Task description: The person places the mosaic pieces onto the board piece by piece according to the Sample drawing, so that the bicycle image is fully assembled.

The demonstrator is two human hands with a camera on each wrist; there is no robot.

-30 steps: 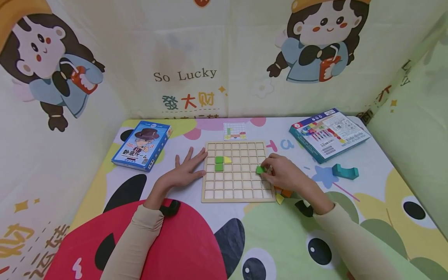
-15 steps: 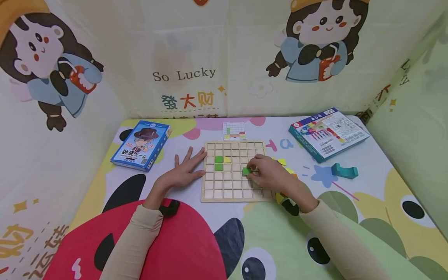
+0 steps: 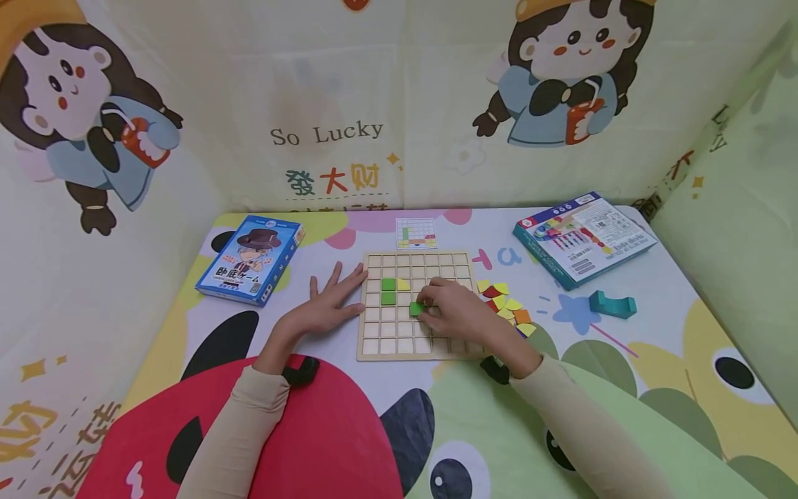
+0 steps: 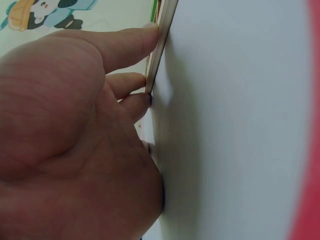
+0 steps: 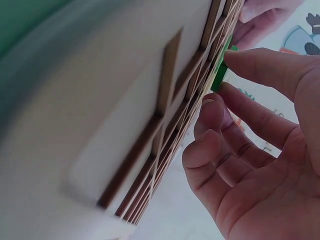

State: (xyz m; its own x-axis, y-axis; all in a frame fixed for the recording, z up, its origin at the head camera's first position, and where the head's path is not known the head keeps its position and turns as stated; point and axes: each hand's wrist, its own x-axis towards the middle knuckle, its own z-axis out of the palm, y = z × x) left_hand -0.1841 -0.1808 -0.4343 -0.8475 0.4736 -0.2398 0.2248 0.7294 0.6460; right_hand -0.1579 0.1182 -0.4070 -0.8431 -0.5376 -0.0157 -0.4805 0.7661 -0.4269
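A wooden grid board (image 3: 388,346) lies on the table, with two green square tiles (image 3: 388,298) in its left part and a yellow tile (image 3: 404,284) beside the upper one. My right hand (image 3: 458,312) pinches another green square tile (image 3: 415,309) between thumb and index finger, over the middle of the board. In the right wrist view the pinched green tile (image 5: 220,75) shows close over the grid, the other fingers curled loosely. My left hand (image 3: 321,305) has its fingers spread, fingertips at the board's left edge. The left wrist view shows the thumb (image 4: 132,47) against that edge.
Right of the board lies a pile of yellow, red and orange tiles (image 3: 508,305), partly behind my right hand. A pattern card (image 3: 416,233) is beyond the board. A blue box (image 3: 251,260), a teal-edged box (image 3: 582,239) and a teal curved block (image 3: 613,305) stand around it.
My right hand has carried the green tile leftward across the board, from its right edge to the middle, uncovering more of the tile pile. The left hand stays in place.
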